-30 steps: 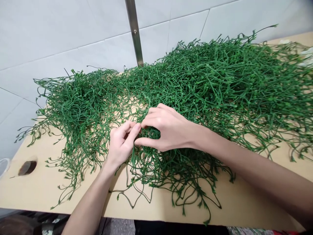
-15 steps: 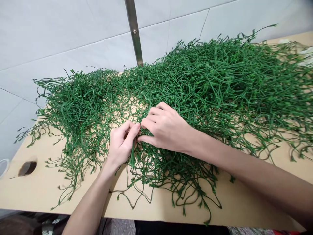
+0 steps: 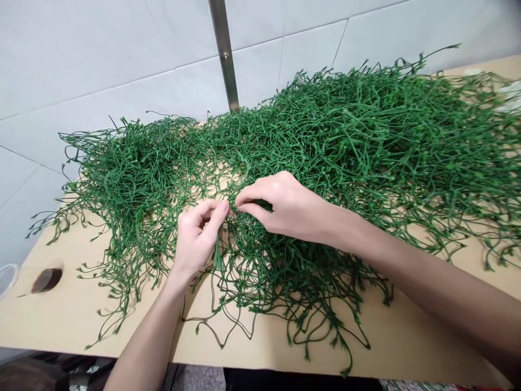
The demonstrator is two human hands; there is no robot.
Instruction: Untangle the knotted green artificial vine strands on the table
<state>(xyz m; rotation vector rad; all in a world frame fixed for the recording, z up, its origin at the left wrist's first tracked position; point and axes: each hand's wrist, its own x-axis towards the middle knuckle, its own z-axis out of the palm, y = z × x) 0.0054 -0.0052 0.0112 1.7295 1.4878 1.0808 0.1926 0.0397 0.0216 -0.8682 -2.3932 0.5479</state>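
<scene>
A large tangle of thin green plastic-looking stems [image 3: 358,125] with small forked tips covers much of the board. My left hand [image 3: 199,231] is closed, thumb against fingers, and a short bunch of green stems [image 3: 218,256] hangs below its fingertips. Just to its right, my right hand [image 3: 285,206] is bent in a pinch, its thumb and forefinger tips close to my left thumb. Whatever those right fingertips hold, if anything, is too small to make out. Loose stems lie under and around both hands.
The tan board [image 3: 134,331] has an oval cut-out [image 3: 48,280] at its left. A metal upright [image 3: 223,54] stands behind the pile against a white tiled wall [image 3: 106,49]. At the left edge is part of a clear round container [image 3: 8,278]; whitish material [image 3: 510,96] lies far right.
My right hand has drawn slightly up and right, its fingers now gathered into a narrower pinch. The left hand has shifted a little left, still holding the stems.
</scene>
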